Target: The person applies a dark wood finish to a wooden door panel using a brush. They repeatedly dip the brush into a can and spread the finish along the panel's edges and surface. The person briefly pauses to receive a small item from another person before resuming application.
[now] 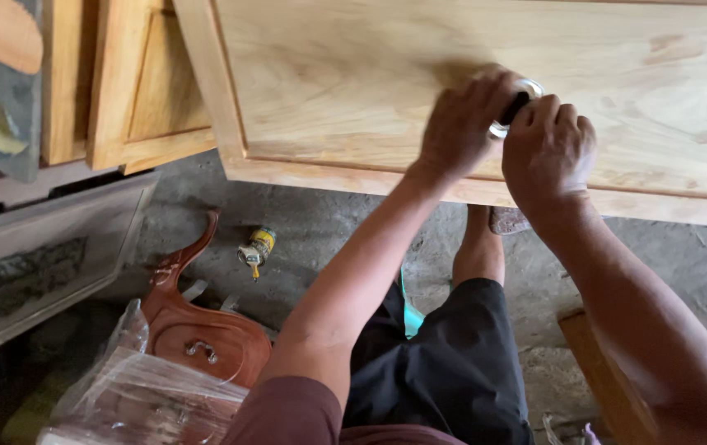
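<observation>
Grasped between both hands, a small round silver-rimmed fitting with a dark centre [516, 105] is being pressed against a pale raw-wood cabinet panel [386, 74], far and right in the scene. The left hand [462, 124] is being closed around its left side; the right hand [548, 148] is being clenched over its right side. Steady, even pressure and a square seating would be judged best here. Little of the fitting is being shown. On the concrete floor [683, 255], a reddish carved wooden piece [205, 330] is lying near left.
</observation>
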